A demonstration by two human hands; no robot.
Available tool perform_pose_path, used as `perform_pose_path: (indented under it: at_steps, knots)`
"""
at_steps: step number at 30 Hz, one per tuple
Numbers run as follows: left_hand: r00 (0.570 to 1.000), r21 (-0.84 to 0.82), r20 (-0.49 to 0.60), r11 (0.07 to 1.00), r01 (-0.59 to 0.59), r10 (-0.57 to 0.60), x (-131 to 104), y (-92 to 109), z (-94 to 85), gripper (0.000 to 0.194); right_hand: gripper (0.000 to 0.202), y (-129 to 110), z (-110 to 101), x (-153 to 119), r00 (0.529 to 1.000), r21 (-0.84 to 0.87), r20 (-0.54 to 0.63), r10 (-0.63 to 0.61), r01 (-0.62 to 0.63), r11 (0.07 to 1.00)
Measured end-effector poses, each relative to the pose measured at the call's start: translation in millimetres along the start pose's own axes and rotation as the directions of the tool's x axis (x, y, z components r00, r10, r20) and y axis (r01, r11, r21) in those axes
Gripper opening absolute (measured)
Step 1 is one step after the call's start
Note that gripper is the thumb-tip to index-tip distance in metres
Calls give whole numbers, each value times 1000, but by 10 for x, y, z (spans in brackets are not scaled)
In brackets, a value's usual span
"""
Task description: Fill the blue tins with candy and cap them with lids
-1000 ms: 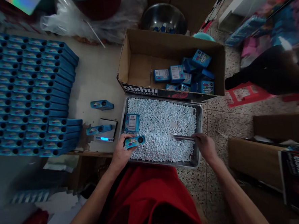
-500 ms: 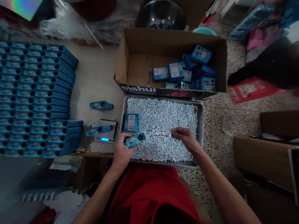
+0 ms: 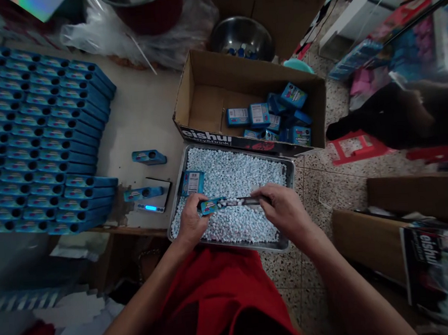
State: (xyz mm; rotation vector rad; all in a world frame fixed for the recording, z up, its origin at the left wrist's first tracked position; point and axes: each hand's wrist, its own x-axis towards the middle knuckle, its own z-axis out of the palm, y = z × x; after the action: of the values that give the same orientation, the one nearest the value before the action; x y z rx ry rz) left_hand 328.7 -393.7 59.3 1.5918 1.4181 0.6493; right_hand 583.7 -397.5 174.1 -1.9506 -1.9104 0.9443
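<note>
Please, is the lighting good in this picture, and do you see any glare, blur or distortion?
Head view: dim light overall, but the scale display glows bright blue; rainbow glare on the shiny sheet; the dark sleeve looks smeared; print on the small box is soft; outer edges seem stretched.

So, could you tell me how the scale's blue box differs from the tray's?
The scale box shows a narrow face with a round hole; the tray box shows its broad, labelled face. The scale box overhangs the scale; the tray box lies among white pellets. Both are blue.
</note>
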Motion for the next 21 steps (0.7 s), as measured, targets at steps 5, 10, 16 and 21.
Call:
perform_pose_path:
  at_steps: [5,10,16,21]
  knots:
    - [1000,-16,-1,999,32,-32,-11,-59,69,30,27,-293,-44,-118,999,-182,29,-34,39,982]
    - [987,-299,72,941,160,-145,-8,-155,24,32,26,559,-46,-266,972,-63,-181,149,-162,985]
    - [962,-375,156,887,269,-226,-76,-183,-236,35,23,1669,947,2,845,328,-151,513,-447,832]
    - [955,-310,95,903,297,-281,-93,-134,-307,34,33,1545,1281,64,847,480,-75,526,-432,764]
